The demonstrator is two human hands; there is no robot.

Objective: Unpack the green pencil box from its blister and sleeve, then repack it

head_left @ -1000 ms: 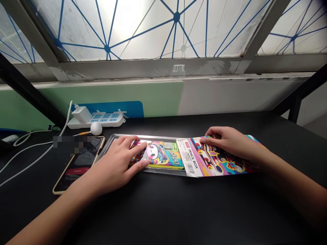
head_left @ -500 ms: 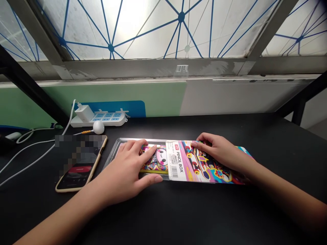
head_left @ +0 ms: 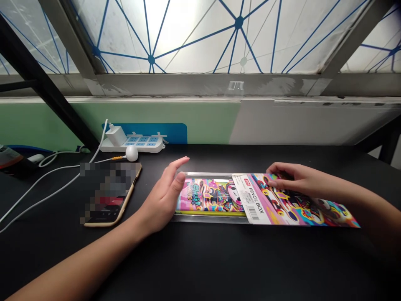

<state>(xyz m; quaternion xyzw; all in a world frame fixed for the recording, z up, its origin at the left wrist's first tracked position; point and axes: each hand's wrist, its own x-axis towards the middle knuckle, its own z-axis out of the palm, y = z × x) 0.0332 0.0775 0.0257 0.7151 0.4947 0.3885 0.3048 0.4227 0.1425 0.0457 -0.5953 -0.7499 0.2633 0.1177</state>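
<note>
On the black desk (head_left: 219, 259), w/ the phone (head_left: 109, 194) as landmark: pencil box (head_left: 209, 196) is lying flat just right of the phone, inside a clear plastic case (head_left: 203, 218). Left hand (head_left: 163, 196) is standing on edge betw. phone and box, fingers straight and held together, palm butting against the box's left end, gripping nothing. Further right of the phone, a printed card sleeve (head_left: 294, 205) marked PENCIL BOX is covering the box's right part and sticking out beyond it. Right hand (head_left: 297, 179) is lying flat on the sleeve's far edge, fingers stretched out and pressing down; can't tell if the thumb is pinching underneath. Behind the phone, by the wall, a power strip (head_left: 134, 143) w/ charger is sitting; white cables (head_left: 40, 184) are trailing left of the phone.
</note>
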